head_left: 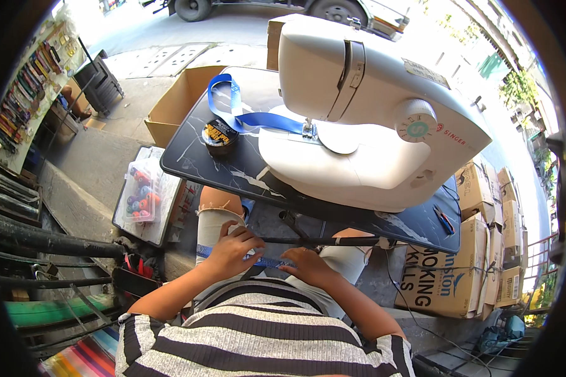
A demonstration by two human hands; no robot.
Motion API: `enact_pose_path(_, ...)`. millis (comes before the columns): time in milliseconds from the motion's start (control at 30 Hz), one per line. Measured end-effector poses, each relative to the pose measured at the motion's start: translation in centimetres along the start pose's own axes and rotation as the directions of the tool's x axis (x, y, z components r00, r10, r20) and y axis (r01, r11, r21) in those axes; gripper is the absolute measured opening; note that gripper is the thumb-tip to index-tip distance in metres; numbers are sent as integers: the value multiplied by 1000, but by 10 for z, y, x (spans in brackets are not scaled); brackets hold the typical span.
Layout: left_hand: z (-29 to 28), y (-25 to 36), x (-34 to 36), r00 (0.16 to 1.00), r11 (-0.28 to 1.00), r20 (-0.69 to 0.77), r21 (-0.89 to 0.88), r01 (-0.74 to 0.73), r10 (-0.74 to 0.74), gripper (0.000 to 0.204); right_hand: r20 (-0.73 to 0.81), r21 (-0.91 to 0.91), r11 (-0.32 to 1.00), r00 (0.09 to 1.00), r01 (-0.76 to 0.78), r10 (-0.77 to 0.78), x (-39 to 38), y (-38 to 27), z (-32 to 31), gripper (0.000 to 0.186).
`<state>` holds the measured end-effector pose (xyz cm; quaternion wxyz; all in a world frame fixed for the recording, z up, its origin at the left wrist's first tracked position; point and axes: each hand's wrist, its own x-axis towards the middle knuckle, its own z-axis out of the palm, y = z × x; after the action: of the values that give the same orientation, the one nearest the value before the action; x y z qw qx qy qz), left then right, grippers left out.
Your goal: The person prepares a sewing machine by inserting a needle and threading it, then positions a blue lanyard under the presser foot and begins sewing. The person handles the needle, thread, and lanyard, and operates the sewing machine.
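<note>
A blue strap (269, 262), a flat lanyard-like band with pale printing, stretches across my lap between my hands. My left hand (235, 252) is closed on it with curled fingers, their tips partly hidden. At the strap's right end, my right hand (308, 265) pinches it between thumb and fingers. Beyond my knees a white sewing machine (365, 166) stands on a black marbled tabletop (192, 147). Under its presser foot (309, 129) lies another blue strap (267, 120), which loops up on the left. Beside that loop sits a round black container (220, 136).
A clear plastic box of bobbins or thread (143, 191) rests on a white lid at left. Small pliers-like snips (444, 220) lie at the table's right. Stacked cardboard boxes (446, 270) stand at right; an open carton (176, 103) stands behind the table. A cable (393, 283) hangs down.
</note>
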<state>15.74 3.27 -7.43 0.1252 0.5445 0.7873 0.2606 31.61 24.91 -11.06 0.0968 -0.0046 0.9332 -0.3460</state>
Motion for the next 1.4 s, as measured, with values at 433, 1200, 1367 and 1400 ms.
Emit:
enact_pose_path(433,22,-45,-55,967,986,194,81,149,-162,56,240,245,953,964,-176,116,8,38,41,49)
enact_pose_path(1200,-15,-19,34,943,905,330,-391,165,-29,58,262,484,860,964,-163,35,33,24,-4,15)
enact_pose_path(1367,-6,12,71,793,841,602,-475,258,96,66,258,609,751,959,-255,117,17,-10,-52,23)
enact_pose_path(1400,-13,10,75,760,839,636,-481,254,135,63,268,649,715,958,-259,104,14,-16,-62,25)
